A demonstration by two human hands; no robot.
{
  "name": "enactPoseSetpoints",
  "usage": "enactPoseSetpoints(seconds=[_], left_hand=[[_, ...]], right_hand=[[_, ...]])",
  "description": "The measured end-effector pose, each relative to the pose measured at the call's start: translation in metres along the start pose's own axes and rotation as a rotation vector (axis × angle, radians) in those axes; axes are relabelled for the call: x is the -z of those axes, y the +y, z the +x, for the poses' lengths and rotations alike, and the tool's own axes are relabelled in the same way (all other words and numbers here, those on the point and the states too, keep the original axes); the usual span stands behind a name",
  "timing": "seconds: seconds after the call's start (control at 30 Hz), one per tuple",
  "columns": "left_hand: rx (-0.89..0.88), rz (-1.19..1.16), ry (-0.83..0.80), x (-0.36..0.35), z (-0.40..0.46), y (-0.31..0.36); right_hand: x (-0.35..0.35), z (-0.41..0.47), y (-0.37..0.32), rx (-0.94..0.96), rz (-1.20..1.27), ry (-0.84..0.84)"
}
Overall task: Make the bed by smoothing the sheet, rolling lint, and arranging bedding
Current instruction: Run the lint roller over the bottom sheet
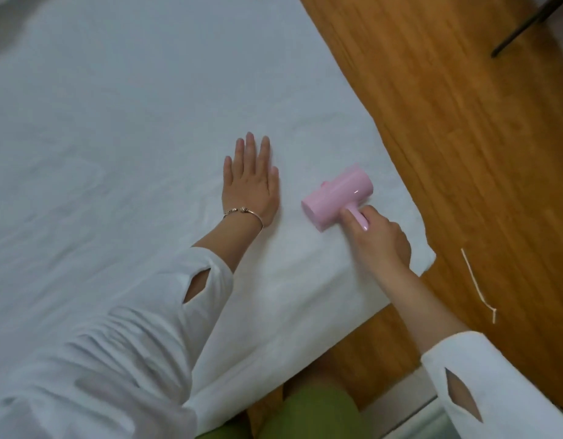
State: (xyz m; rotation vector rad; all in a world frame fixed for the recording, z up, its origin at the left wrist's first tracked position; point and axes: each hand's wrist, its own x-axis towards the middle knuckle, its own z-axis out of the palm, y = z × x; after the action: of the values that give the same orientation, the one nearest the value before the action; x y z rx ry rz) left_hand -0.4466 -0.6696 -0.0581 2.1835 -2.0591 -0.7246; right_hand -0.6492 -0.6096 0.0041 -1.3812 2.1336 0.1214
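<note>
1. My left hand lies flat on the white sheet, palm down, fingers straight and close together. It holds nothing.
2. A thin bracelet sits on my left wrist. The white sleeve on that arm is pushed back along the forearm and has a slit opening near the cuff.
3. My right hand grips the handle of the pink lint roller; the fingers are curled round the handle, and its rounded end shows beside the knuckles.
4. The lint roller's barrel rests on the sheet, just beside my left hand and to the right of it, the two not touching. The barrel lies at a slant, one end toward me, the other toward the bed's edge.
5. The roller sits near the corner of the bed, close to the sheet's right edge.
6. The sheet covers the bed surface from the far left to that corner. Shallow creases run across it on the left; the area round my hands lies flatter.
7. A wooden floor runs along the right side of the bed.
8. A short pale string lies on the floor, well apart from the sheet's corner.
9. A dark slanted leg stands on the floor at the upper right; its type cannot be determined.
10. Green fabric shows at the bottom edge, below the bed.
</note>
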Motion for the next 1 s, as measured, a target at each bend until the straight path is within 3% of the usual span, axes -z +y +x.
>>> enactPoseSetpoints(seconds=[0.27, 0.57, 0.7, 0.87, 1.0], left_hand=[[0.176, 0.113, 0.072, -0.027, 0.021, 0.002], [0.304, 0.095, 0.135, -0.027, 0.001, 0.012], [0.294, 0.096, 0.135, -0.027, -0.001, 0.01], [0.297, 0.122, 0.155, -0.03, -0.001, 0.01], [0.27, 0.104, 0.134, -0.029, -0.004, 0.004]], right_hand=[[-0.007, 0.105, -0.111, 0.257, 0.012, -0.059], [0.004, 0.029, 0.017, 0.222, -0.086, -0.09], [0.006, 0.069, -0.045, 0.239, -0.118, -0.095], [0.001, 0.126, -0.15, 0.349, 0.009, -0.075], [-0.002, 0.124, -0.134, 0.354, 0.024, -0.075]])
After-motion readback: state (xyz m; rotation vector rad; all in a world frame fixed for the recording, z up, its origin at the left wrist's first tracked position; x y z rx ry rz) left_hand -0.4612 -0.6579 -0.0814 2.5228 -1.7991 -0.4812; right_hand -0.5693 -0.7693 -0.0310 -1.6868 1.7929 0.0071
